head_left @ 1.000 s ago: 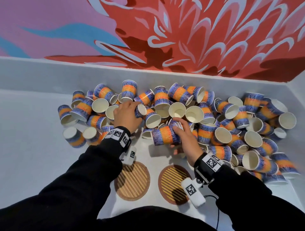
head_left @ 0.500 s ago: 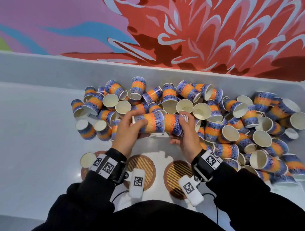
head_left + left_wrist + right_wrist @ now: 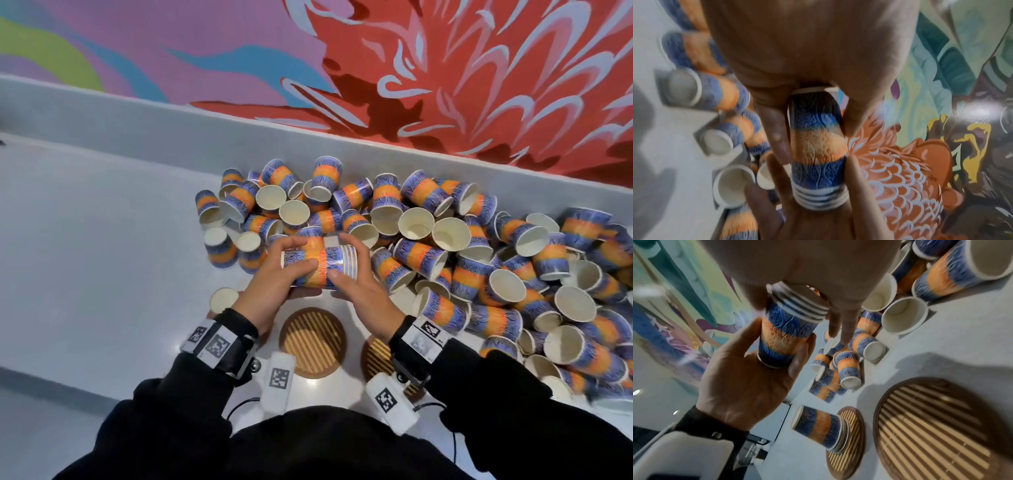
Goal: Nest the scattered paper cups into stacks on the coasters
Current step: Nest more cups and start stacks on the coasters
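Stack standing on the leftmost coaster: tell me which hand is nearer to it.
Left. The left hand is just right of the coaster stack, holding the nested cups; the right hand holds their other end, farther right.

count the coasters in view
3: left coaster under a small cup stack, behind the left wrist; middle coaster bare; right coaster partly hidden by the right wrist.

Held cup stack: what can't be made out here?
1. Cup count of the held stack: the left hand and right hand cover it in the head view, and the right palm hides its rims in both wrist views.
2. Right coaster: partly under the right wrist, head view.
3. Pile cups: blurred, left wrist view.
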Available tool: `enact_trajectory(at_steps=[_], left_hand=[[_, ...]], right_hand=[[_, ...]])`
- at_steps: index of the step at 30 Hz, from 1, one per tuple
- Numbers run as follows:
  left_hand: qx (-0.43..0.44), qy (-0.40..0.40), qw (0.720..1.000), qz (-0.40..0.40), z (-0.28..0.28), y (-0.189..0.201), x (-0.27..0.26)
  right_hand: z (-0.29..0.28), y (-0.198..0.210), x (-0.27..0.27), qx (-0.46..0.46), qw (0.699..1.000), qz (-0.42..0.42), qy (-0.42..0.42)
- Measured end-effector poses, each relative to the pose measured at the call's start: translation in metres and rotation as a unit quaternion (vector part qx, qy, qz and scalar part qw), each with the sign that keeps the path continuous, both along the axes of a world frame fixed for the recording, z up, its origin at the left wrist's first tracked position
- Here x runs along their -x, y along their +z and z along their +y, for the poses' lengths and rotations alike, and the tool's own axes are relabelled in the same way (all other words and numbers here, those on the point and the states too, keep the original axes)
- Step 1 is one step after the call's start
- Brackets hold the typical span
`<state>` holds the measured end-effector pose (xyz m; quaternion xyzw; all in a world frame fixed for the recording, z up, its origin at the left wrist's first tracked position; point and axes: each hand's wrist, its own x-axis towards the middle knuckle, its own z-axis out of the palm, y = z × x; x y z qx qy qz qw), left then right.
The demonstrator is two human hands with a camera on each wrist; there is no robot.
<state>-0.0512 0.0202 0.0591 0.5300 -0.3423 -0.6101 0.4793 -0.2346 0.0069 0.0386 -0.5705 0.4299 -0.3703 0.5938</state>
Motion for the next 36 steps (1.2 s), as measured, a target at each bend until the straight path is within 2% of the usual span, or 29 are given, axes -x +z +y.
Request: enact_trajectory(at_steps=[2,5,7,9,11,15,20,26,30,36], left_hand=[[0.017,0.025,1.000,-0.006,0.008,0.004,-0.019],[0.027,0.086,0.995,0.034,0.020,0.009,-0.046],[0.035,0.080,0.996,0.032,0.028,0.013,-0.060],[0.050,0.047,0.997,-0.042,0.034,0.016,-0.074],[0.077,0.034,0.990,-0.109,0.040,0.018,-0.090],[0.129,0.029,0.955,-0.265,0.049,0.019,-0.122],[0.138,-0.001,0.920,-0.368,0.056,0.007,-0.140],[0.103,-0.048,0.908,-0.404,0.051,-0.034,-0.145],[0.064,-0.077,0.900,-0.424,0.048,-0.063,-0.143],[0.042,-0.091,0.900,-0.425,0.050,-0.081,-0.140]], right_hand=[[0.001,0.001,-0.010,0.002,1.000,0.015,0.027],[0.000,0.004,-0.030,-0.005,1.000,0.013,0.012],[-0.001,0.006,-0.047,-0.024,1.000,0.001,0.012],[-0.001,0.005,-0.065,-0.023,0.999,0.004,0.033],[-0.002,0.002,-0.082,0.023,0.998,0.037,0.049],[-0.007,-0.005,-0.114,0.135,0.977,0.149,0.069],[-0.007,-0.028,-0.138,0.135,0.958,0.216,0.133],[-0.002,-0.054,-0.142,0.115,0.949,0.252,0.151],[0.000,-0.077,-0.145,0.091,0.928,0.320,0.167],[0.005,-0.089,-0.143,0.100,0.922,0.334,0.165]])
